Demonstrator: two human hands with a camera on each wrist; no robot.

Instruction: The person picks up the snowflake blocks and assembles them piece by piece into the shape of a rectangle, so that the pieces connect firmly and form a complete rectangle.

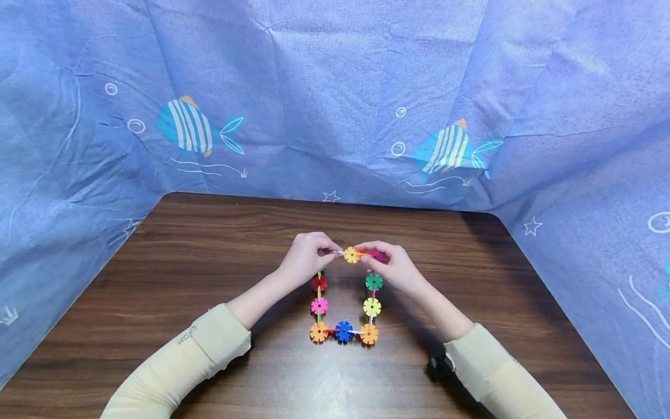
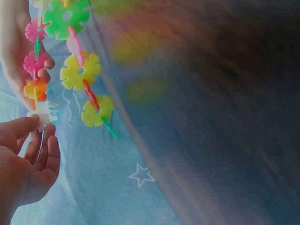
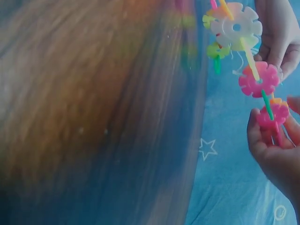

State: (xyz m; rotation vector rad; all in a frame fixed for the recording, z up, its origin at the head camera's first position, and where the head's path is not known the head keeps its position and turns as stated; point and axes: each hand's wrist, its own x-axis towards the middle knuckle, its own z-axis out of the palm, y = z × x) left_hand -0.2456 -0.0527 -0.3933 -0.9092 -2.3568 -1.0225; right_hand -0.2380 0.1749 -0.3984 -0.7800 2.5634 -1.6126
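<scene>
A chain of slotted snowflake discs forms a rough rectangle in the head view, with a blue disc along its near side. At the far side, my left hand pinches a white disc between thumb and fingers. My right hand holds an orange disc, seen nearly edge-on. Between the hands sits a yellow disc. Close to the right fingers is a pink disc. Down the left side run a red disc and others; a green disc is on the right side.
The chain is over a dark wooden table with rounded far corners. Blue fish-print cloth hangs behind and at both sides. A small black object shows beside the right sleeve cuff.
</scene>
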